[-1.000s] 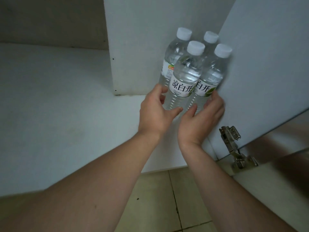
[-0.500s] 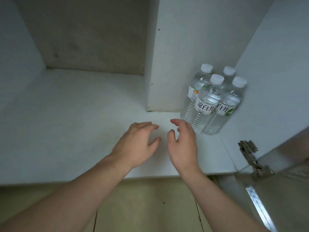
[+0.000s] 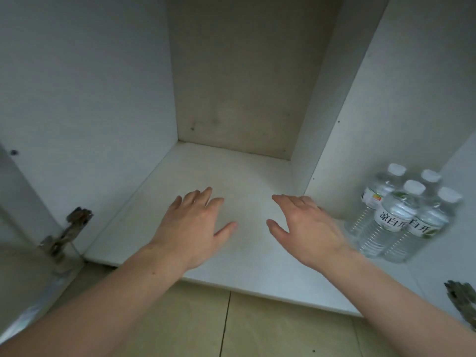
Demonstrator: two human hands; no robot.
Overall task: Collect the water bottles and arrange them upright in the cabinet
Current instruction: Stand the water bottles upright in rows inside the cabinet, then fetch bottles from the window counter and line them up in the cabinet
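Clear water bottles (image 3: 394,217) with white caps and white labels stand in the white cabinet (image 3: 247,173).

Two bare forearms are seen entering from the bottom edge of the frame, one from the lower left corner and one from the lower right. No sleeve is shown on either arm as far as the frame's edge, so both are uncovered from wrist to elbow region. The left hand (image 3: 192,229), at centre-left of the frame, and the right hand (image 3: 307,226), at centre-right, are bare: no glove, ring, watch or band is worn. A small dark mole is visible on the left forearm, below the wrist. Short fingernails can just be made out.
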